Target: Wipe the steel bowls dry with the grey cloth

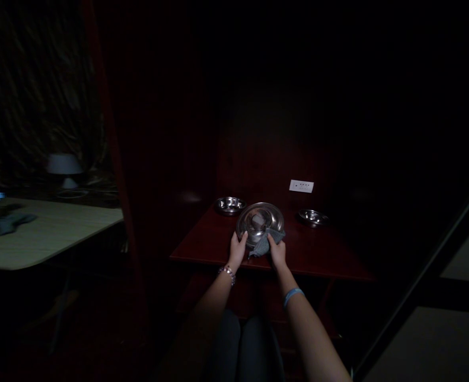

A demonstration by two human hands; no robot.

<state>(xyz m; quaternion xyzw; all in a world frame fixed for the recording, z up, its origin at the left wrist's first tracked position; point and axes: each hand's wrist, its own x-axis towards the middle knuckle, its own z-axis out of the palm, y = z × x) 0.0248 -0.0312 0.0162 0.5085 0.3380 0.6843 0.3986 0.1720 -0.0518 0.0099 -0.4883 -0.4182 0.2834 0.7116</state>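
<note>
A shiny metal bowl point(272, 213) is held up, tilted toward me, over the front of a dark red desk point(202, 241). My left hand point(237, 250) grips its lower left rim, thumb on the near face. A grey cloth point(261, 247) is bunched in my right hand point(277, 252) and lies against the bowl's lower right rim. That hand's fingers are closed on the cloth, partly out of sight behind it. Two more metal bowls rest on the desk: one point(229, 205) at the back left, another point(313, 217) at the right.
A white socket panel point(301, 186) is on the back wall. At left, past a red partition point(115, 143), stands a pale table point(59, 228) bearing a crumpled cloth point(11, 223). A white lamp point(64, 164) is behind it. Much of the surroundings is too dark to make out.
</note>
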